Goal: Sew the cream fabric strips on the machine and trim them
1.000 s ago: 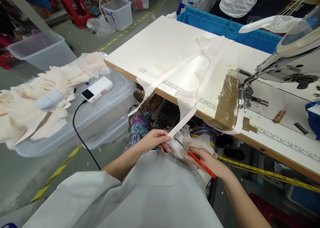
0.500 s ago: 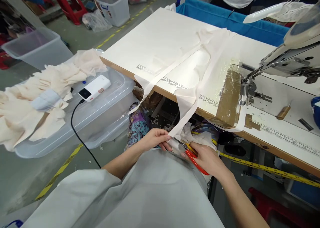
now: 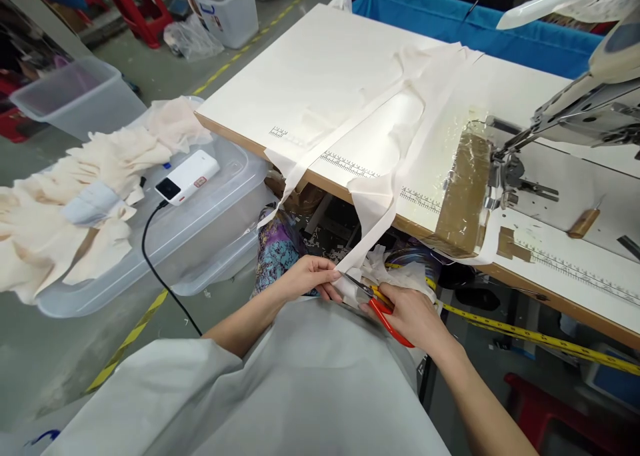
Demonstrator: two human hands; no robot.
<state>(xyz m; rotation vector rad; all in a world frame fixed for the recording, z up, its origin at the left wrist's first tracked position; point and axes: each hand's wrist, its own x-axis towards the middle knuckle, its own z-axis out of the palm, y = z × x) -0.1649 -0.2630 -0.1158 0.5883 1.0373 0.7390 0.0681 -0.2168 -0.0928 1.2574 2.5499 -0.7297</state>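
A pale fabric piece with long strips (image 3: 373, 223) lies across the white sewing table (image 3: 280, 76) and hangs over its front edge. Above my lap, my left hand (image 3: 314, 277) pinches the lower end of one strip between thumb and fingers. My right hand (image 3: 407, 313) is closed around the handles of red-and-orange scissors (image 3: 387, 323). Their blades point left and lie at the strip, close to my left fingertips. Whether the blades are fully closed is hard to tell. More pale cloth is bunched behind my right hand.
A sewing machine (image 3: 515, 169) stands at the right of the table. A yellow tape measure (image 3: 530, 336) runs below the table edge. At left, a lidded plastic box (image 3: 200, 243) bears a white power bank (image 3: 187, 177) and piled cream fabric (image 3: 95, 169). A blue cloth bin (image 3: 425, 16) is behind.
The view has shifted slightly, so the machine appears farther right. Both hands keep nearly the same place and hold on the strip and scissors.
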